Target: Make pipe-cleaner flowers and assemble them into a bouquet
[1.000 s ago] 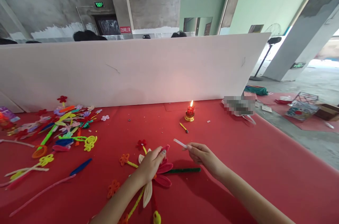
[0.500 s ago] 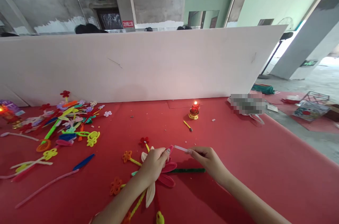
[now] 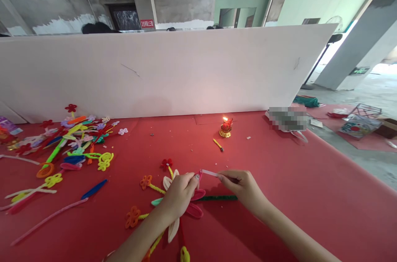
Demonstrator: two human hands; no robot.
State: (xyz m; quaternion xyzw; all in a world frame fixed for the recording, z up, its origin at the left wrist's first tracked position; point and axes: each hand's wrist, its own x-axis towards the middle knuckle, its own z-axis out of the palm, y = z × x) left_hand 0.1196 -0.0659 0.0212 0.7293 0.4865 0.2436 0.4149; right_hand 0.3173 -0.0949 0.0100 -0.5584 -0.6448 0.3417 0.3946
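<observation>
My left hand [image 3: 179, 194] is closed on a pink petal [image 3: 199, 176] of a pipe-cleaner flower [image 3: 194, 208] that lies on the red table [image 3: 294, 196]. My right hand [image 3: 243, 185] pinches a short white stick [image 3: 210, 172]. The stick's far tip touches the pink petal held by the left hand. The flower's green stem [image 3: 217, 198] runs to the right under my right hand. Pink and cream petals [image 3: 172, 229] spread below my left hand.
A small lit candle in a gold holder [image 3: 226, 127] stands behind the hands, with a yellow stick [image 3: 218, 144] beside it. A heap of coloured pipe-cleaner pieces [image 3: 74, 142] covers the left. Small orange flowers [image 3: 132, 217] lie nearby. A white board [image 3: 161, 72] walls off the back.
My right hand has brought the white stick leftward and down until its tip meets the pink petal in my left hand. The view has shifted slightly.
</observation>
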